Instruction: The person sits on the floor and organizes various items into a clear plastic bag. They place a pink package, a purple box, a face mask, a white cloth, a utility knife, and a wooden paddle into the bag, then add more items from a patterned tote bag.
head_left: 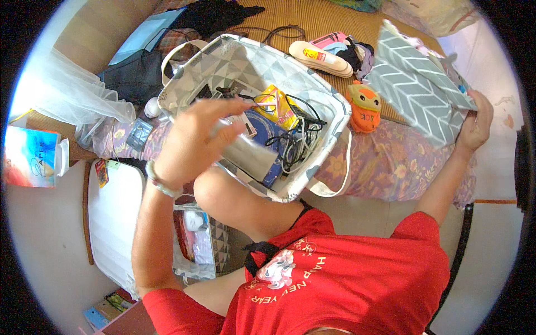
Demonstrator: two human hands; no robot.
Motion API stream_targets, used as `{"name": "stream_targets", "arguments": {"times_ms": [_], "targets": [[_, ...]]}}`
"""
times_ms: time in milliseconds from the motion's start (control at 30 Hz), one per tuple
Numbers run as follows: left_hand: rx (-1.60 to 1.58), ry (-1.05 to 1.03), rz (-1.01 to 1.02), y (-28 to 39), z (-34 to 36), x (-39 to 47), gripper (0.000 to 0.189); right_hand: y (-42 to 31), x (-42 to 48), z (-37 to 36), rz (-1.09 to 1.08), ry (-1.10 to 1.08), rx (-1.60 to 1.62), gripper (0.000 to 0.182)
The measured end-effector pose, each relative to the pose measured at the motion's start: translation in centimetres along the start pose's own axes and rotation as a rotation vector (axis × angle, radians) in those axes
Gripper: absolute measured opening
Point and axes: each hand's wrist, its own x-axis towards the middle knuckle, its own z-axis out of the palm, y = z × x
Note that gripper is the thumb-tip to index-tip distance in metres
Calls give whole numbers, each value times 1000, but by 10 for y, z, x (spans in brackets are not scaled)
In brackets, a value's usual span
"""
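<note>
My left hand (201, 142), with a beaded bracelet on its wrist, is over the near left part of a patterned fabric basket (343, 111). Its thumb and fingers are apart, with no clear hold on anything. A blurred greyish-white flat object (253, 157) lies just below it. Inside the basket are a yellow packet (276, 106), a dark blue round-patterned item (261, 127) and tangled black and white cables (293, 144). Off to the right, my right hand (477, 121) grips the edge of a grey fabric piece with white chevrons (418, 83), held up; what is behind it is partly hidden.
Beige insoles (320, 58), an orange duck-faced plush pouch (364, 106) and clothes (360, 56) lie on a bamboo mat (268, 12). A second basket (222, 247) stands by my legs, near a white lid-like panel (115, 226). Tissue packaging (33, 157) is at far left.
</note>
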Motion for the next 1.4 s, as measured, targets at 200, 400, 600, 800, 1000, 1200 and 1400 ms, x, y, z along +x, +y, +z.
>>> {"name": "stream_targets", "arguments": {"times_ms": [200,400,600,800,1000,1200,1400], "targets": [[333,-11,191,-15,33,-10,27,66,-107,54,40,-74,-408,22],[294,-1,29,-23,14,-9,14,54,-218,93,165,-570,-418,25],[303,35,89,-11,14,-41,16,-12,-117,77,158,-518,-171,37],[252,273,91,-20,48,-59,12,-150,43,95,278,-642,1230,30],[250,331,86,-12,52,-66,12,-263,60,172,-574,-1558,734,37],[222,367,70,-14,59,-78,12,-278,37,175,-409,-1314,1195,28],[233,365,67,-17,60,-82,16,-163,65,131,589,-489,1446,24]]}}
